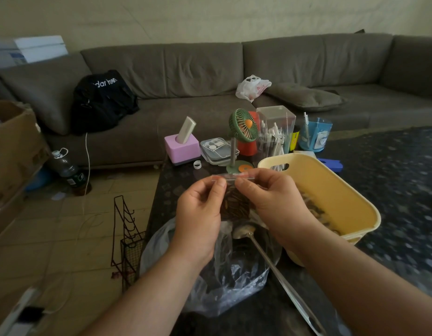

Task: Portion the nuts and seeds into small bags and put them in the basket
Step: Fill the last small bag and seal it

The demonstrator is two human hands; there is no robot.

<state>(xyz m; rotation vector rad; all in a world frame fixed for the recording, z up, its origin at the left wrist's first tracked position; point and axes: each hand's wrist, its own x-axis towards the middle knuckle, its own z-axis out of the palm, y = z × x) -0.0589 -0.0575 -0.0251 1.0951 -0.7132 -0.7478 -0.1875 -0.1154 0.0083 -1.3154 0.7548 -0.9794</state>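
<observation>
A small clear zip bag [235,202], filled with dark striped seeds, hangs upright between both hands over the table. My left hand [199,214] pinches its top strip at the left. My right hand [270,200] pinches the same strip at the right. Below them lies a large clear plastic bag [224,282] of seeds with a long metal spoon [270,260] resting in it. To the right stands a yellow basket [351,197] with filled seed bags inside.
Behind the basket stand a green desk fan [240,132], a pink box [182,149], a clear straw holder [274,132], a blue pen holder [314,135] and a flat container [218,151]. A wire rack [127,238] leans left of the dark table [392,166]. A grey sofa [210,69] fills the back.
</observation>
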